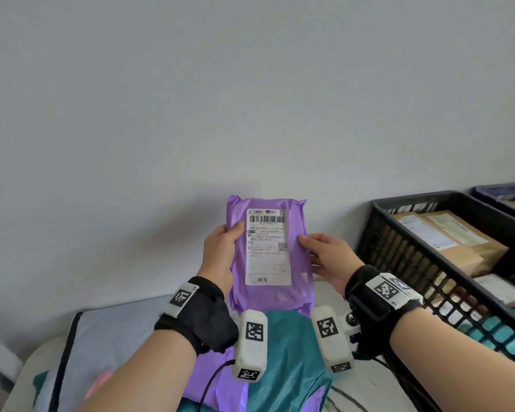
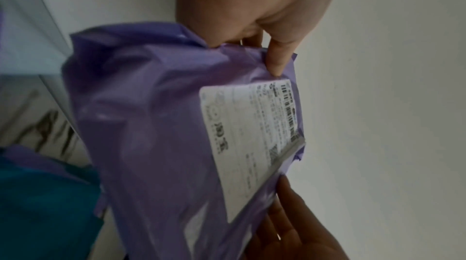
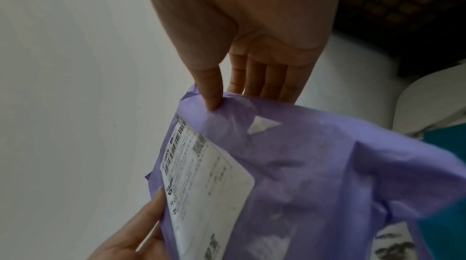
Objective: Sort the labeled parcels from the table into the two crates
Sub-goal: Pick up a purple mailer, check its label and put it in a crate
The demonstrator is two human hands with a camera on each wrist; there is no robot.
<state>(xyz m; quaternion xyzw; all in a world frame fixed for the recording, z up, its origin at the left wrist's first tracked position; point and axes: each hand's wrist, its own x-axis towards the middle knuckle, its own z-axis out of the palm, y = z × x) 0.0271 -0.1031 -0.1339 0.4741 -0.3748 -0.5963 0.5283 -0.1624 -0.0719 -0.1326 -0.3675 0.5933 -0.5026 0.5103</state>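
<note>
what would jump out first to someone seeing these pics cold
The purple parcel held upright in mid-frame against the bare wall, white shipping label facing the camera. The left hand and right hand grip its two side edges, thumbs on the front. Next, the black crate at the right with brown cardboard parcels inside.

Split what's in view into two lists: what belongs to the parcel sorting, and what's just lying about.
Job:
purple parcel, held up by left hand and right hand
its label
teal parcel on the table
black crate holding brown boxes
blue crate

Lying about:
grey cushion
black cable
</note>
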